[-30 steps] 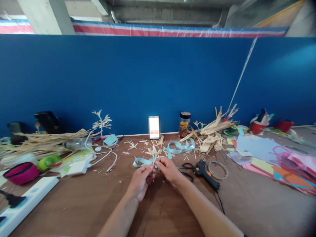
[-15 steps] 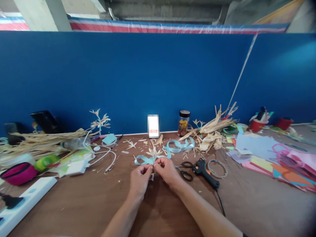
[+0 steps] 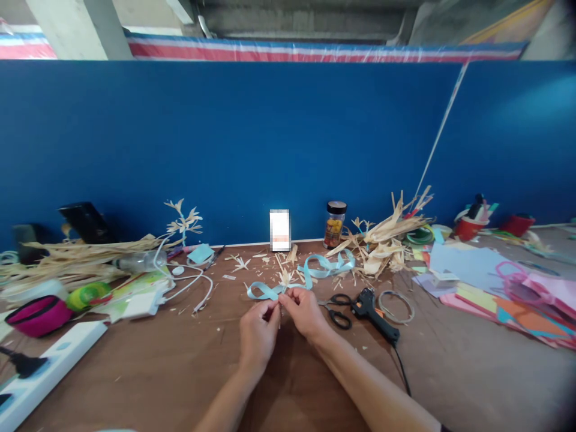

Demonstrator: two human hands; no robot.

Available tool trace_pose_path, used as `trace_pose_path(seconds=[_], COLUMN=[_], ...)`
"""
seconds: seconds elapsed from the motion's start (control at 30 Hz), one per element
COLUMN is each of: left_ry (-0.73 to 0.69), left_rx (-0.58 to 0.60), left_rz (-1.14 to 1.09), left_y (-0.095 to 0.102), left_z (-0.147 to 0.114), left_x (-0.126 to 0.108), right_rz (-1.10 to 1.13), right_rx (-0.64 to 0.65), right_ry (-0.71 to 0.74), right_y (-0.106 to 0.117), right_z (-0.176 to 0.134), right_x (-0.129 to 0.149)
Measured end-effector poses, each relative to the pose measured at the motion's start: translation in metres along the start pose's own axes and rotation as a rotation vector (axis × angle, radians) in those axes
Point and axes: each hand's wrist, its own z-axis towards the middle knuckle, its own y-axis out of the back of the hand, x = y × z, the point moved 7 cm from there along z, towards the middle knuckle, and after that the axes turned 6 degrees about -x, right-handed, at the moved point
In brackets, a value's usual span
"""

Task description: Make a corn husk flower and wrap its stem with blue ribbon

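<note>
My left hand [image 3: 258, 333] and my right hand [image 3: 306, 313] meet fingertip to fingertip above the middle of the table. Both are closed in a pinch at the base of a pale dried-husk flower [image 3: 287, 277], where a light-blue ribbon [image 3: 262, 291] runs in. The ribbon loops to the left of my fingers; more light-blue ribbon [image 3: 320, 271] lies curled behind my right hand. My fingers hide the flower's stem, so which hand grips flower and which ribbon is hard to make out. Black-handled scissors [image 3: 339, 321] lie just right of my right hand.
Right of the scissors rest a black glue gun [image 3: 375, 317] and a wire coil [image 3: 396, 307]. A jar [image 3: 334, 225], husks [image 3: 387, 243] and coloured papers [image 3: 472, 264] stand or lie beyond. Left are a power strip [image 3: 51, 366], a pink pouch [image 3: 38, 316], a white cable [image 3: 198, 270] and another husk flower [image 3: 183, 223].
Both hands stay pinched together, with small finger shifts. The husk flower has turned slightly and sits a little further right. The pale tail below my fingers shows less.
</note>
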Motion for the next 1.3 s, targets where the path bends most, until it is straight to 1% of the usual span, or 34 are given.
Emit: trace_pose_path(seconds=[0.13,0.2,0.27,0.37,0.43,0.57,0.73,1.03,1.2,1.3], left_ry=[0.234,0.285,0.256,0.171,0.147,0.151,0.165,0.169,0.177,0.195], left_rx=[0.143,0.172,0.176,0.148,0.132,0.103,0.073,0.050,0.037,0.016], left_rz=[-0.248,-0.293,-0.260,-0.167,-0.133,-0.131,-0.136,-0.087,-0.130,-0.209], left_y=[-0.011,-0.014,-0.012,-0.008,-0.006,-0.003,-0.002,-0.001,-0.003,-0.004], left_z=[0.001,0.002,0.003,0.005,0.006,0.007,0.006,0.005,0.003,0.002], left_x=[0.020,0.024,0.022,0.016,0.014,0.016,0.018,0.016,0.020,0.021], right_rz=[0.001,-0.019,-0.049,-0.083,-0.102,-0.146,-0.232,-0.306,-0.347,-0.334], right_rx=[0.086,0.106,0.111,0.105,0.098,0.096,0.067,0.032,0.002,0.006], right_ry=[0.057,0.083,0.101,0.119,0.135,0.150,0.116,0.157,0.144,0.134], right_y=[0.002,0.003,0.003,0.002,0.001,-0.001,0.000,0.001,0.004,0.005], right_z=[0.003,0.004,0.004,0.003,0.002,-0.002,-0.006,-0.007,-0.006,-0.005], right_x=[0.000,-0.002,-0.003,-0.003,-0.001,0.005,0.009,0.010,0.011,0.013])
